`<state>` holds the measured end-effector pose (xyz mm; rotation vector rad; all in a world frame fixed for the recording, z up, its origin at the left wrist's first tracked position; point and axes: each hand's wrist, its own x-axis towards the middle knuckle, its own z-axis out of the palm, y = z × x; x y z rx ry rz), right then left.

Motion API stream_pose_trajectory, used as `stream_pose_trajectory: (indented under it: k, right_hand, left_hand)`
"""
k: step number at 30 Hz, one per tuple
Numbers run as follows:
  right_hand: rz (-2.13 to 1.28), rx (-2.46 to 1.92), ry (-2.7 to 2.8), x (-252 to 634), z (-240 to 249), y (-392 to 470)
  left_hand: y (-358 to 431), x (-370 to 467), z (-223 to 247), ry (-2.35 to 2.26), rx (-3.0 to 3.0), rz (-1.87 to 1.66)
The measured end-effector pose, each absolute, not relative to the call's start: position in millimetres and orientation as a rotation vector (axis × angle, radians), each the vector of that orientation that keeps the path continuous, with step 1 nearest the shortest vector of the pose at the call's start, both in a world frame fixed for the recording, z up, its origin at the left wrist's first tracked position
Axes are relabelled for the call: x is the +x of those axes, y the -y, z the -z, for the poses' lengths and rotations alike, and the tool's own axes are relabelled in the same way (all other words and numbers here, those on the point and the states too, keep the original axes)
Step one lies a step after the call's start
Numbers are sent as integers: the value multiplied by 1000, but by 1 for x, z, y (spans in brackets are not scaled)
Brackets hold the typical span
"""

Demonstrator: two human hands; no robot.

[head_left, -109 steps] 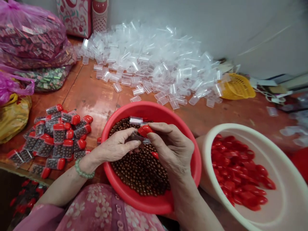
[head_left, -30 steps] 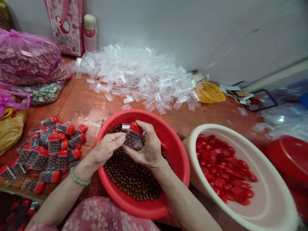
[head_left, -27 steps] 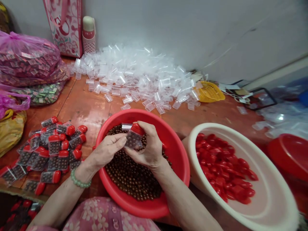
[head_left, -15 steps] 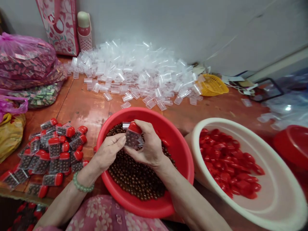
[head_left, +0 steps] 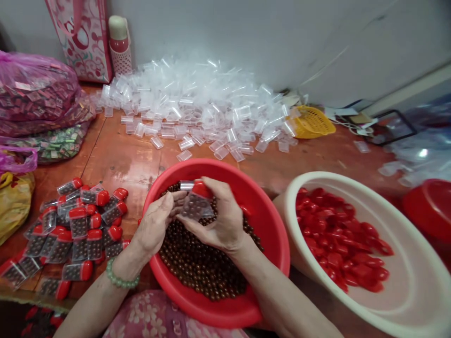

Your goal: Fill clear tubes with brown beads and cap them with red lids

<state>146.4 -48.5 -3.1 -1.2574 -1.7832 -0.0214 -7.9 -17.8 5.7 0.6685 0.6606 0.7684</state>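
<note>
Over the red basin (head_left: 278, 244), my right hand (head_left: 223, 220) grips a small clear plastic container (head_left: 196, 205) with a red cap and dark beads inside. Thumb and fingers hold it by its right side. My left hand (head_left: 157, 224) is beside its left edge, fingers stretched out and palm turned toward it; whether the fingertips touch it is hidden. Brown shiny beads (head_left: 207, 267) fill the bottom of the basin beneath both hands. Another clear container (head_left: 186, 185) lies just behind the held one. Red caps (head_left: 338, 239) lie in the cream basin (head_left: 296, 188) on the right.
Capped, bead-filled containers (head_left: 79, 225) are heaped at the left. A large mound of clear containers (head_left: 197, 103) lies along the wall, with a yellow basket (head_left: 312, 123) at its right end. Plastic bags (head_left: 35, 89), a flask (head_left: 120, 47) and a patterned bag (head_left: 86, 47) stand at back left.
My left fingers have come off the container's left edge and spread out. My right hand still holds the container, now slightly lower and to the right. The whole view has shifted a little.
</note>
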Motion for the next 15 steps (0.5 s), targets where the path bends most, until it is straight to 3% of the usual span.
stream_pose_trajectory:
  k: [15]
  right_hand:
    - [47, -1312, 1841, 144, 3, 40]
  left_hand:
    - [17, -8, -4, -633, 723, -784]
